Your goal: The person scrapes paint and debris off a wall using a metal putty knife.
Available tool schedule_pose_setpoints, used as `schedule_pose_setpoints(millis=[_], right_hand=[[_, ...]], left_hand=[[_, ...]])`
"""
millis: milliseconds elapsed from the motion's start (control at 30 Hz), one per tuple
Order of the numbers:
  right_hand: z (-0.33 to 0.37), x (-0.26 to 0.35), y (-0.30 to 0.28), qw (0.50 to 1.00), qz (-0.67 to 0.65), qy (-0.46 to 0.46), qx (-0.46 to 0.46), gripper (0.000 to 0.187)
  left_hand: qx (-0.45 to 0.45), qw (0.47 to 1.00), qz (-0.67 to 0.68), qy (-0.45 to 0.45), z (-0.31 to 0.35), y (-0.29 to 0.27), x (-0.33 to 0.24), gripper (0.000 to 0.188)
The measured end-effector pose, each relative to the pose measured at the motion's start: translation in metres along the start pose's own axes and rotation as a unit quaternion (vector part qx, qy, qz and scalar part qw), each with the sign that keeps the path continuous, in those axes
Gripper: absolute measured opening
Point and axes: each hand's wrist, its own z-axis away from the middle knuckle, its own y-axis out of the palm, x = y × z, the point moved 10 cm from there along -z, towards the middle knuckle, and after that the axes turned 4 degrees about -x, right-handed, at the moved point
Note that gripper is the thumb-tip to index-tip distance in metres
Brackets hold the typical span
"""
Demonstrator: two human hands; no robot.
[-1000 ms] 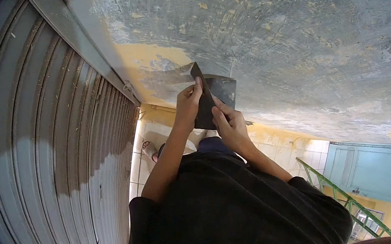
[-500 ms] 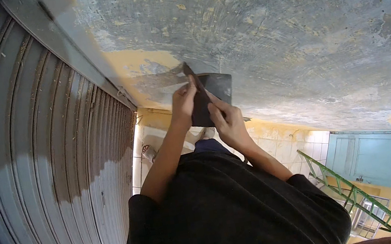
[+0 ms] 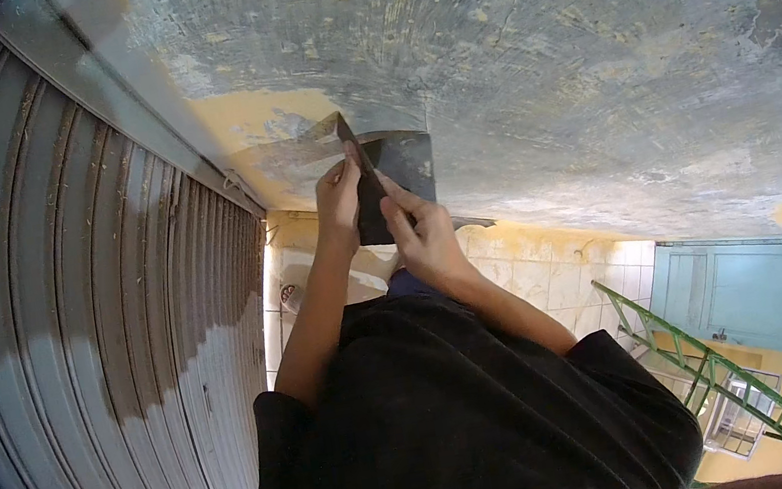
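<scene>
Both my hands grip a thin, dark, flat plate [image 3: 364, 162], seen nearly edge-on and tilted, with its upper end close to the wall. My left hand [image 3: 337, 197] is closed on its left side, thumb up along it. Lower down, my right hand [image 3: 423, 238] pinches its right side. Just behind the plate is a dark, square-cornered panel [image 3: 412, 168]; I cannot tell whether it is a separate thing. The wall [image 3: 507, 75] ahead is mottled grey with scratchy yellowish flecks, and a yellow patch [image 3: 255, 113] lies just left of the plate's top.
A ribbed metal shutter [image 3: 69, 252] runs along my left. Light floor tiles [image 3: 558, 280] and my sandalled foot [image 3: 291, 298] show below the hands. To the lower right are a green metal frame [image 3: 702, 365] and a pale blue door panel [image 3: 752, 292].
Both hands and the plate have shifted left and slightly up in the picture. The grip looks the same. The view has moved a little as well.
</scene>
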Motion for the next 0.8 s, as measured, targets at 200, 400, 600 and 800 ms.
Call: schedule_pose_setpoints(millis=[200,400,600,800], right_hand=[[-0.012,-0.004,-0.002,0.999,0.012,0.010,0.029,0.041],[0.002,0.002,-0.001,1.000,-0.004,0.006,0.007,0.041],[-0.019,-0.001,0.017,1.000,-0.015,-0.018,0.013,0.043],[0.005,-0.009,-0.001,1.000,-0.015,0.009,0.004,0.043]], left_hand=[[0.000,1.000,-0.016,0.009,-0.016,-0.009,0.009,0.034],[-0.012,1.000,0.000,0.012,-0.003,-0.008,0.007,0.037],[0.002,1.000,-0.006,0.015,-0.005,-0.013,-0.017,0.037],[-0.037,0.997,-0.063,0.026,-0.011,-0.012,0.015,0.030]])
